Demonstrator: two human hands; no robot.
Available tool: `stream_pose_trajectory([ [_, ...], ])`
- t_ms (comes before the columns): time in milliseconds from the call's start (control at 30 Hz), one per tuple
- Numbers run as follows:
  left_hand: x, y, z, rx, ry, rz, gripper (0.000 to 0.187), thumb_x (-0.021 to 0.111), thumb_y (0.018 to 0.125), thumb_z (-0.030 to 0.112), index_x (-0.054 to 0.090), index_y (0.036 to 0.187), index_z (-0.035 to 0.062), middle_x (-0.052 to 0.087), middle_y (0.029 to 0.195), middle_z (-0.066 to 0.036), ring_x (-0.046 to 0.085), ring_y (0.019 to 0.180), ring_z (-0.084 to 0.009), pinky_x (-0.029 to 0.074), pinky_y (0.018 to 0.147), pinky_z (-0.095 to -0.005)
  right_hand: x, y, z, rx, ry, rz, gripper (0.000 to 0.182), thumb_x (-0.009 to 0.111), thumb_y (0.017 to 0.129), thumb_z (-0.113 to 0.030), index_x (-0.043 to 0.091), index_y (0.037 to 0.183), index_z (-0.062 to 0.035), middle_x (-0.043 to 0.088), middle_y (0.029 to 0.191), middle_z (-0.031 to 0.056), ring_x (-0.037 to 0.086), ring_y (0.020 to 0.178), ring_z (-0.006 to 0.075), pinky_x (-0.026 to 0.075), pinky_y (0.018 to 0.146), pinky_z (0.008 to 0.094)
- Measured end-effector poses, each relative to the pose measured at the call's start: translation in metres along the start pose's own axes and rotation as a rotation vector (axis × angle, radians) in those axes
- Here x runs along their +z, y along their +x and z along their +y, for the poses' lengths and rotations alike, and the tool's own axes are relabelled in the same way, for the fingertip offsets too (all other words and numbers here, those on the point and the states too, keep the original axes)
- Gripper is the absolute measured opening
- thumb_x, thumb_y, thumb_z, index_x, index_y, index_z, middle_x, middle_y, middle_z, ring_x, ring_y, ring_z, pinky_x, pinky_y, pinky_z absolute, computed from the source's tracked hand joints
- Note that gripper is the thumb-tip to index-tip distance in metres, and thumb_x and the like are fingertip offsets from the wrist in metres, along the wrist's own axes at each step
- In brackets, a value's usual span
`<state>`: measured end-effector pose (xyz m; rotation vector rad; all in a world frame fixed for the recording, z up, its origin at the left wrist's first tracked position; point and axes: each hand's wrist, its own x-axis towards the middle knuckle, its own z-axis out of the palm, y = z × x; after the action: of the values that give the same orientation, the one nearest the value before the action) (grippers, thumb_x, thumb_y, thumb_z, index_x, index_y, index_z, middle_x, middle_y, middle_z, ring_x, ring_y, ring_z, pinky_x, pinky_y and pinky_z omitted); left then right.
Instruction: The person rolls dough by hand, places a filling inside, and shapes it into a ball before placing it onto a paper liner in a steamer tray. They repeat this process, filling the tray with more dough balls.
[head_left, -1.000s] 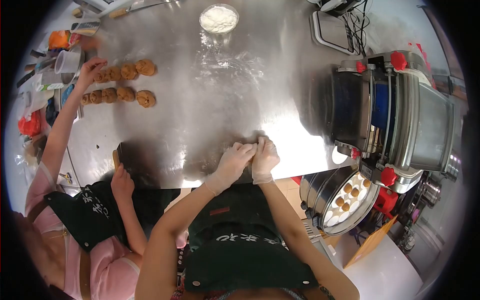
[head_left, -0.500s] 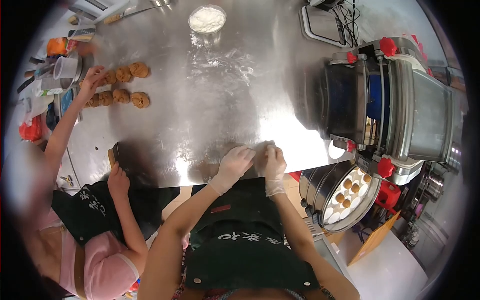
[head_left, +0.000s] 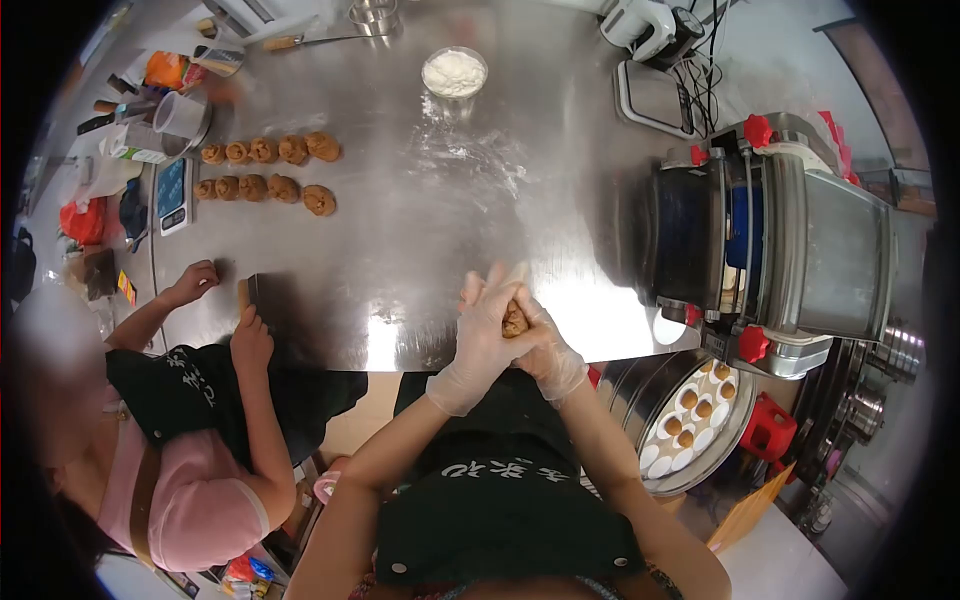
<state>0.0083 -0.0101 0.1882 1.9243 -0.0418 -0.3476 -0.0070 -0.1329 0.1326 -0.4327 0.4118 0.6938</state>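
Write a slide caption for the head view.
Gloved left hand and right hand cup brown dough at a steel table.

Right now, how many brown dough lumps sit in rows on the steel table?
10: five in the far row, five in the near row, both at the left of the table. None looks hidden; the held lump isn't counted.
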Motion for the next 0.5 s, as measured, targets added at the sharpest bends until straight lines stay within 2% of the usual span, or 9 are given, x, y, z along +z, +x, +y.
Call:
stream_pose_trajectory([
  [67,0.017,-0.004,-0.019,-0.082,-0.342,0.072,0.073,0.084,0.074,0.012,0.057,0.142,0.0026,0.051,0.149,-0.023,0.041,0.145,-0.0380,0.037,0.117,-0.0419,0.004,0.000,0.011,-0.229,-0.079,0.014,0.072,0.036,0.108,-0.058,0.039,0.151,-0.0012,0.050,0.147,0.0158,0.046,0.140,0.0279,0.035,0.120,0.0416],
  [100,0.019,-0.006,-0.022,-0.086,-0.391,0.090,0.073,0.083,0.075,0.011,0.057,0.142,0.0028,0.051,0.149,-0.022,0.040,0.146,-0.0376,0.037,0.118,-0.0419,0.006,-0.001,0.018,-0.340,-0.119,0.019,0.076,0.037,0.106,-0.060,0.036,0.153,-0.0009,0.047,0.150,0.0182,0.043,0.143,0.0307,0.035,0.121,0.0439],
  [133,0.021,-0.006,-0.024,-0.089,-0.441,0.110,0.072,0.082,0.076,0.010,0.057,0.142,0.0030,0.051,0.149,-0.022,0.040,0.146,-0.0372,0.036,0.118,-0.0419,0.026,-0.005,0.021,-0.469,-0.263,0.118,0.079,0.031,0.106,-0.064,0.036,0.153,-0.0010,0.045,0.152,0.0167,0.041,0.145,0.0292,0.033,0.122,0.0439],
  [233,0.021,-0.010,-0.020,0.012,-0.219,0.094,0.067,0.080,0.079,0.007,0.057,0.142,0.0031,0.050,0.150,-0.021,0.041,0.146,-0.0355,0.036,0.118,-0.0417,0.050,-0.006,0.021,-0.465,-0.171,0.242,0.072,0.033,0.108,-0.059,0.039,0.151,-0.0020,0.048,0.149,0.0147,0.046,0.140,0.0281,0.037,0.120,0.0436],
  [300,0.020,-0.011,-0.013,0.079,-0.072,0.080,0.064,0.078,0.080,0.005,0.057,0.141,0.0031,0.050,0.151,-0.021,0.042,0.145,-0.0344,0.036,0.119,-0.0415,0.036,-0.009,0.006,-0.305,-0.119,0.132,0.068,0.035,0.108,-0.056,0.039,0.150,-0.0029,0.049,0.148,0.0138,0.048,0.138,0.0278,0.040,0.118,0.0432],
  [367,-0.011,-0.007,0.021,0.201,0.194,0.114,0.070,0.082,0.078,0.014,0.055,0.143,0.0044,0.051,0.150,-0.021,0.045,0.143,-0.0376,0.032,0.120,-0.0462,0.031,-0.007,-0.013,-0.129,-0.145,0.066,0.070,0.038,0.107,-0.058,0.039,0.150,-0.0029,0.050,0.146,0.0129,0.049,0.136,0.0274,0.041,0.118,0.0421],
  [433,-0.023,-0.004,0.020,0.216,0.134,0.037,0.080,0.086,0.075,0.020,0.053,0.145,0.0049,0.048,0.151,-0.023,0.041,0.144,-0.0405,0.027,0.122,-0.0499,0.035,-0.005,-0.027,0.060,-0.244,0.045,0.078,0.040,0.104,-0.064,0.037,0.151,-0.0021,0.051,0.143,0.0119,0.049,0.135,0.0270,0.039,0.118,0.0400],
  [467,-0.016,-0.002,0.000,0.167,-0.063,-0.053,0.085,0.088,0.072,0.022,0.051,0.147,0.0046,0.046,0.153,-0.024,0.035,0.147,-0.0418,0.024,0.124,-0.0513,0.029,-0.008,-0.024,0.012,-0.271,-0.072,0.076,0.040,0.104,-0.063,0.040,0.150,-0.0022,0.054,0.139,0.0112,0.053,0.132,0.0240,0.043,0.113,0.0386],
  [500,-0.015,0.002,-0.002,0.119,-0.261,-0.142,0.091,0.090,0.070,0.024,0.050,0.149,0.0044,0.043,0.155,-0.026,0.030,0.150,-0.0432,0.020,0.125,-0.0527,0.028,-0.009,-0.021,-0.088,-0.224,-0.074,0.075,0.039,0.105,-0.062,0.040,0.150,-0.0022,0.054,0.139,0.0112,0.052,0.132,0.0233,0.043,0.113,0.0380],
])
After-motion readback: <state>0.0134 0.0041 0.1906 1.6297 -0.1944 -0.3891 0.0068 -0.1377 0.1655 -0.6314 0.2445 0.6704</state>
